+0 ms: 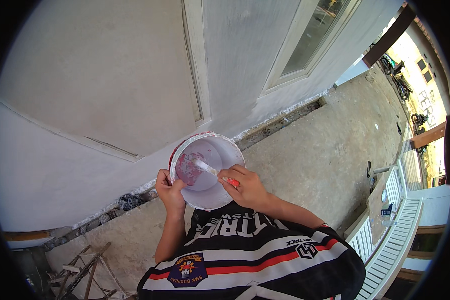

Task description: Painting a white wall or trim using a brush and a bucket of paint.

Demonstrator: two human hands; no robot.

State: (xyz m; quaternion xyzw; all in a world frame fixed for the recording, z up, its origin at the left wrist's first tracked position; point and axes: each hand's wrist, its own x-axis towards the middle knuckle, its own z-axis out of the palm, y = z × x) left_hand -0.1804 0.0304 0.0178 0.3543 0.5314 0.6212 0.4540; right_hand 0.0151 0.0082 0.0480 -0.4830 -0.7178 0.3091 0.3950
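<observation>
A round paint bucket, white inside with red showing at its rim, is tilted so that I see down into it. Whitish paint and reddish patches cover its bottom. My left hand grips the bucket's left rim, thumb over the edge. In my right hand is a paintbrush with a red handle end; the fingers are wrapped round it. Its white, paint-covered part reaches down into the bucket, and the tip lies against the reddish patch at the bottom.
Ahead stands a white wall with a door and a window. A narrow trench runs along its foot. A white slatted bench is at the right, a rusty metal frame at lower left, parked motorcycles far right.
</observation>
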